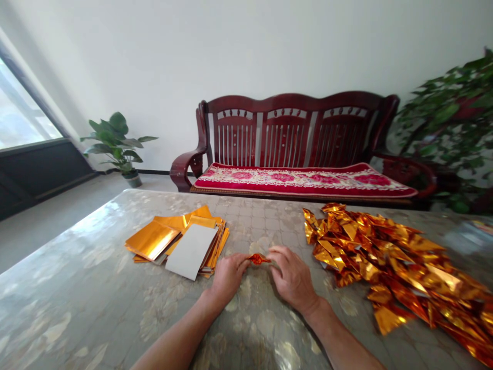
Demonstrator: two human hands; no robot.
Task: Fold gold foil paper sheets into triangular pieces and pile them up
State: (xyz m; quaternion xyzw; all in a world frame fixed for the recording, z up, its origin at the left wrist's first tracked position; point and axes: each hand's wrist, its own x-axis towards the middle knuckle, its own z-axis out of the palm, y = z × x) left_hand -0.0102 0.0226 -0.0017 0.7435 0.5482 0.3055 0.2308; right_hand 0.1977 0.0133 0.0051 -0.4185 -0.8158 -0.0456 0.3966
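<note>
Between my two hands is a small piece of shiny orange-gold foil paper [257, 259], held just above or on the table. My left hand [228, 275] pinches its left end, and my right hand [291, 275] grips the right end with bent fingers. To the left of my left hand lies a loose stack of gold foil paper sheets [154, 237], one of them turned with its pale back [192, 249] up. A large heap of folded gold foil pieces [385, 252] spreads out to the right of my right hand.
The table [96, 288] has a glossy floral covering. Beyond its far edge stands a dark red wooden bench [296, 141] with a red patterned cushion [300, 179]. Potted plants [115, 141] stand at both sides, and a clear plastic item [468, 236] lies at the table's right.
</note>
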